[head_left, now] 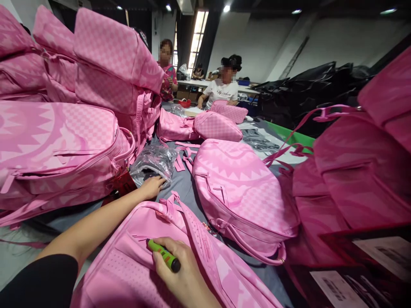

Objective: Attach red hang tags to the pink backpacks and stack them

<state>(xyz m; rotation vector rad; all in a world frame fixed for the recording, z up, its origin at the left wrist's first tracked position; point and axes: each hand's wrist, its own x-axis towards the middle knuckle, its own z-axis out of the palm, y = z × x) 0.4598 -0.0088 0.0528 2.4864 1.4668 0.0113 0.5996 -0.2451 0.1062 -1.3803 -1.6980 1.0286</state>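
My right hand (180,263) grips a thick green marker with black ends (163,255), its tip over the back panel of a pink backpack (128,273). That backpack lies in front of me with its perforated padding and a shoulder strap facing up. My left hand (154,187) stretches past it, fingers extended onto the edge of a crumpled clear plastic bag (157,160). Something dark shows inside the bag. Just right of the centre lies another pink backpack (240,184) with a zigzag and checker print.
Pink backpacks (105,51) are piled high on the left. More backpacks (362,171) crowd the right, beside dark red packages with white labels (334,286). Across the grey-covered table, a person in a white shirt (221,92) works near other pink bags. Black bags (298,92) are heaped behind.
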